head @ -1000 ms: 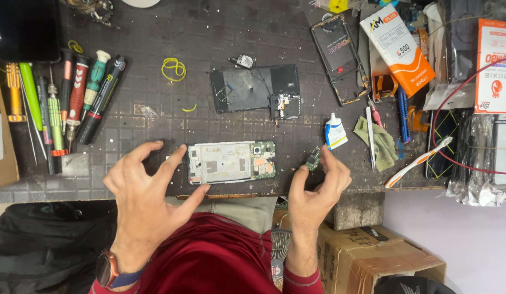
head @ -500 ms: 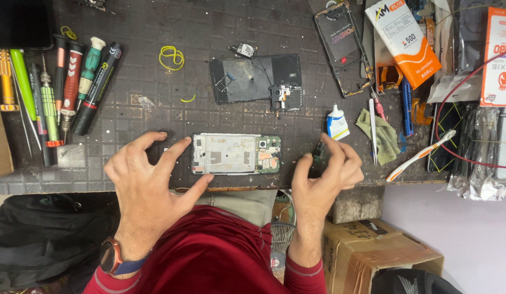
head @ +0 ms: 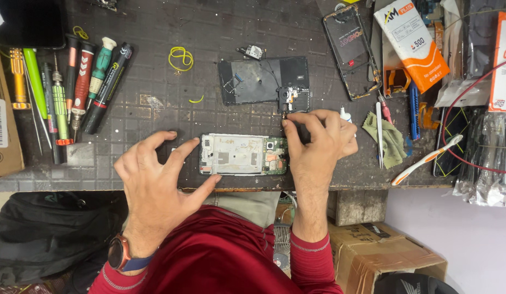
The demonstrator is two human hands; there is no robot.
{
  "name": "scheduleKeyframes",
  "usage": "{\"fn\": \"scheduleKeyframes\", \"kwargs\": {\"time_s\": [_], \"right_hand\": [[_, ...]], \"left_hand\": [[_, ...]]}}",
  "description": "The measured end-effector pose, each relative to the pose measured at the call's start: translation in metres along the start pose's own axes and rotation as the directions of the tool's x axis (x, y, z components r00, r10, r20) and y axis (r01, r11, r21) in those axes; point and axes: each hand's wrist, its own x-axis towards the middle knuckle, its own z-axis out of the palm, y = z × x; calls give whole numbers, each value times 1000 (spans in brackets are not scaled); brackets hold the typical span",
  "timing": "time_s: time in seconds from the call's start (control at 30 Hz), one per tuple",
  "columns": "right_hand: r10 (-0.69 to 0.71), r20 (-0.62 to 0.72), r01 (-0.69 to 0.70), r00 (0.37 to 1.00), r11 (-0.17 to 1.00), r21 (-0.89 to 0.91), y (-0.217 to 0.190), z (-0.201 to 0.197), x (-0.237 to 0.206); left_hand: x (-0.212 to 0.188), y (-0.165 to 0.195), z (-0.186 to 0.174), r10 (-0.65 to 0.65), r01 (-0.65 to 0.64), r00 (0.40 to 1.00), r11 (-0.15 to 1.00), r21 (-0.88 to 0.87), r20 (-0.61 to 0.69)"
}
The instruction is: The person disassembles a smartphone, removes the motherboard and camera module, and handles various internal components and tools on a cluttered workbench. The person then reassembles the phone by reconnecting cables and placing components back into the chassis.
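An opened smartphone body with a pale silver metal mid-frame lies flat near the front edge of the dark, grid-patterned rubber-matted counter, long side running left to right. Its middle is a matte grey plate with small square cut-outs; at the right end a green circuit board with tiny dark chips and a camera module shows.

The left hand hovers just left of the phone body, fingers spread wide and curled like a claw, holding nothing; its index fingertip is just beside the frame's upper left corner and the thumb reaches toward the lower left corner. A dark watch sits on that wrist. The right hand lies at the phone's right end, fingers bunched tight, fingertips pinched at a small dark part; whether it is gripped I cannot tell.

Just behind lies a flat black rectangular back cover with a small black camera bracket at its right corner. A yellow rubber band loop lies further left. Along the left stands a row of screwdrivers with green, red and black handles. To the right are a crumpled olive cloth, a white toothbrush with an orange grip and an orange-and-white cardboard box.
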Motion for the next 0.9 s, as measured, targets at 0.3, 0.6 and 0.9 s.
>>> {"fn": "scheduleKeyframes", "kwargs": {"time_s": [0.3,0.6,0.9], "right_hand": [[-53,23,54,998,998,-19,-1,-5,-1],[53,-13,-52,999,996,70,2,-26,-10],[167,214,-264,962,768,584,-26,-47,-42]], "left_hand": [[1,1,1,22,-22,1000,999,27,-16],[-1,0,1,25,-25,1000,999,26,-18],[-3,15,-7,48,-63,995,982,-178,-88]]}}
